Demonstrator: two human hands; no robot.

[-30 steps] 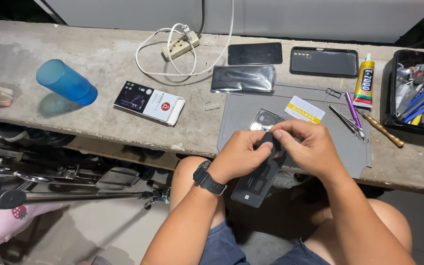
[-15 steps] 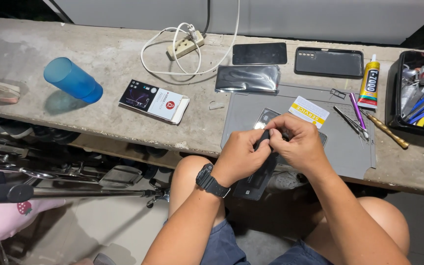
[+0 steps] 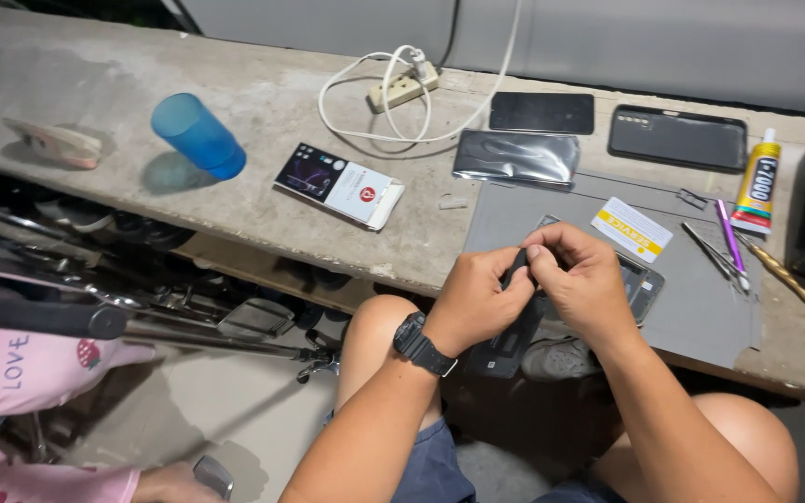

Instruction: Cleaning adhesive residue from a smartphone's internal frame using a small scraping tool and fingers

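A: What do the hands hold?

B: Both hands meet at the near edge of the worktop (image 3: 263, 102). The left hand (image 3: 477, 298), with a black watch (image 3: 418, 345) on its wrist, and the right hand (image 3: 584, 279) have their fingers (image 3: 538, 253) closed around the top of a dark phone part (image 3: 507, 340), a flat black piece that hangs down past the edge toward the knees. The fingertips pinch together right at its upper end.

A: Has anything changed in the last second?

B: Little. The hands have drawn closer together and the pinch looks tighter; the part stays in the same spot. My judgement: fine work on that upper end is under way, not finished.

A: What lies around them?

B: Under the hands is a grey mat (image 3: 701, 307). At 1 o'clock from the hands lies a white and yellow card (image 3: 633, 229); at 2 o'clock, thin tools (image 3: 721, 247) and a yellow glue tube (image 3: 757, 186). At 12 o'clock lie a shiny dark pouch (image 3: 516, 156) and two dark phones (image 3: 542, 113). At 10 o'clock sit a small box (image 3: 339, 184), a blue cup (image 3: 199, 136) and a white power strip (image 3: 402, 87).
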